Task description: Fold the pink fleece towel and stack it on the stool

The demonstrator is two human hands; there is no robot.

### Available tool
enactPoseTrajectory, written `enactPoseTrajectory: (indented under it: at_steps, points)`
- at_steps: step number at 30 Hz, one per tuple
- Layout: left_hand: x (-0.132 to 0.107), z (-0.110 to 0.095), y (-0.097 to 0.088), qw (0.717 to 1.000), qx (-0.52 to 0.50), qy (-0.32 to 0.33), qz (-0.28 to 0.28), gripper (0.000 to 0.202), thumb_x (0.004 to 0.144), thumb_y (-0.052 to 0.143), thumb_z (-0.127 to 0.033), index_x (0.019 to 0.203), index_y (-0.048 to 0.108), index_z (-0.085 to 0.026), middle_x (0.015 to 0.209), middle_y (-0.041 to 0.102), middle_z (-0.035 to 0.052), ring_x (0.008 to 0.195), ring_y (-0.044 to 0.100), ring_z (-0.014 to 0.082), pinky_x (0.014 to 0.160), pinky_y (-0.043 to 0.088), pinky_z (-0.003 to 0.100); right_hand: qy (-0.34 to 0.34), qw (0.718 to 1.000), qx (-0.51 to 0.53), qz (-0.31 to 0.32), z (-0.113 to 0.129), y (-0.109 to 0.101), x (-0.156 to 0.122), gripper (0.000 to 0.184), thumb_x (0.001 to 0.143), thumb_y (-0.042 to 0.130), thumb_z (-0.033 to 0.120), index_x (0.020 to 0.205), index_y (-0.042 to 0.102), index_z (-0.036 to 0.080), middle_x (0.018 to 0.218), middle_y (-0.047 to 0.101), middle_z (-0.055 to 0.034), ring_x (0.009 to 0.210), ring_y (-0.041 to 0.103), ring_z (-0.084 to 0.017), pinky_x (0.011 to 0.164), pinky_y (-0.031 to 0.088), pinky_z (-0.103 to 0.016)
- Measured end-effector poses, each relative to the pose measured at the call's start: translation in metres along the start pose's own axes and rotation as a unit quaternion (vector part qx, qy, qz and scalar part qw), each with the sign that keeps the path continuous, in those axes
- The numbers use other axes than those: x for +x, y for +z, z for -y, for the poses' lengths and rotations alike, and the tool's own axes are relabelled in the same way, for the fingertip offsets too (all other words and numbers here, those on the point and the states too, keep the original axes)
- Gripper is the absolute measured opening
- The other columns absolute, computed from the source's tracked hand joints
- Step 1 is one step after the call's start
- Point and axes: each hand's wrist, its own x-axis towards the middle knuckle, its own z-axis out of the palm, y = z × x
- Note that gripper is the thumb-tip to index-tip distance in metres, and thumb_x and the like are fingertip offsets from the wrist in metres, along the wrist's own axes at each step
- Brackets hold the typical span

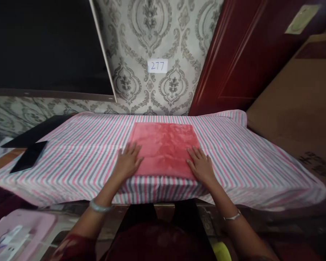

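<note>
If the left hand [127,159] drags sideways, the red cloth [164,150] could crease or skew, and friction could pull the striped tablecloth [84,152] beneath it out of line. The left hand lies spread along the red cloth's left edge, grasping nothing; the red cloth lies flat between both palms, at the tablecloth's near centre; the right hand [201,165], likewise spread and unclenched, rests along its right edge.
</note>
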Motion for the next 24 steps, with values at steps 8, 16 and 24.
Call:
enactPoseTrajectory:
  at_steps: [8, 16, 24]
  points:
    - [-0.016, 0.050, 0.011, 0.925, -0.322, -0.174, -0.104, 0.055, 0.084, 0.043, -0.048, 0.123, 0.068, -0.018, 0.127, 0.070, 0.0080, 0.123, 0.061, 0.0293, 0.110, 0.043, 0.046, 0.138, 0.954, 0.240, -0.112, -0.042, 0.015, -0.031, 0.063, 0.093, 0.037, 0.051, 0.135, 0.060, 0.011, 0.121, 0.070, -0.0172, 0.107, 0.065, -0.029, 0.094, 0.051, -0.041]
    - [-0.001, 0.046, -0.007, 0.845, -0.487, -0.218, -0.036, 0.049, 0.056, 0.074, -0.059, 0.086, 0.076, -0.019, 0.099, 0.078, 0.0087, 0.106, 0.067, 0.0324, 0.101, 0.049, 0.042, 0.091, 0.915, 0.309, -0.244, -0.032, 0.021, -0.021, 0.047, 0.086, 0.051, 0.052, 0.110, 0.070, 0.017, 0.112, 0.069, -0.0149, 0.103, 0.063, -0.028, 0.093, 0.050, -0.044]
    - [-0.010, 0.039, -0.016, 0.813, -0.534, -0.230, 0.027, 0.061, 0.043, 0.081, -0.073, 0.068, 0.072, -0.018, 0.080, 0.075, 0.0079, 0.085, 0.066, 0.0275, 0.085, 0.052, 0.035, 0.086, 0.917, 0.279, -0.271, -0.031, 0.028, -0.018, 0.036, 0.085, 0.055, 0.054, 0.078, 0.065, 0.020, 0.089, 0.059, -0.0093, 0.085, 0.057, -0.024, 0.080, 0.049, -0.040]
